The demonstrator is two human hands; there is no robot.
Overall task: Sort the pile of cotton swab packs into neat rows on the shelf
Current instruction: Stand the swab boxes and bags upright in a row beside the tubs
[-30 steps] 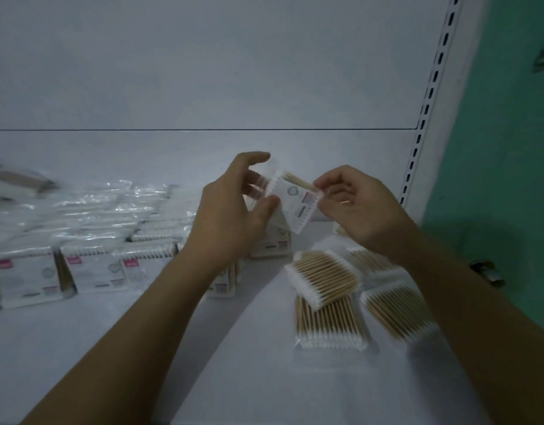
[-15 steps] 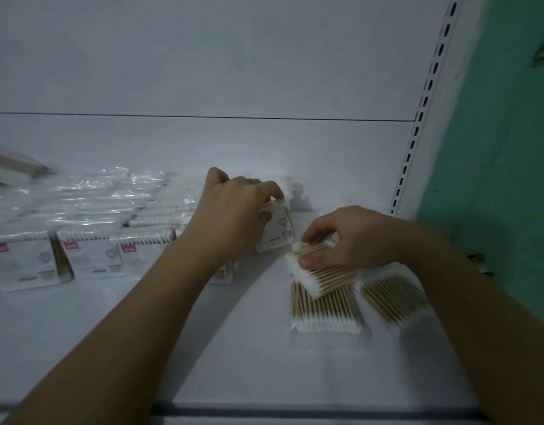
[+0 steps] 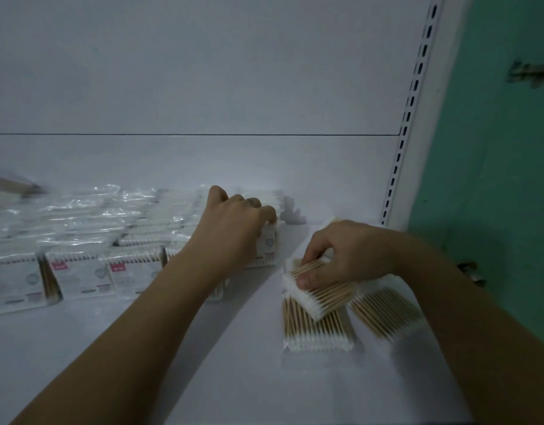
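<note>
Now, R hand point(image 3: 350, 256) fingers point(image 3: 307, 279) pinching top loose pack point(image 3: 324, 299); L hand point(image 3: 233, 231) fingers point(image 3: 266, 211) curled, prob. round upright pack point(image 3: 269, 246).

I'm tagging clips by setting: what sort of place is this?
Probably a shop or its stockroom. The white shelf has a slotted upright at its side, typical of retail racking, and many identical labelled cotton swab packs lie in rows on it.
</note>
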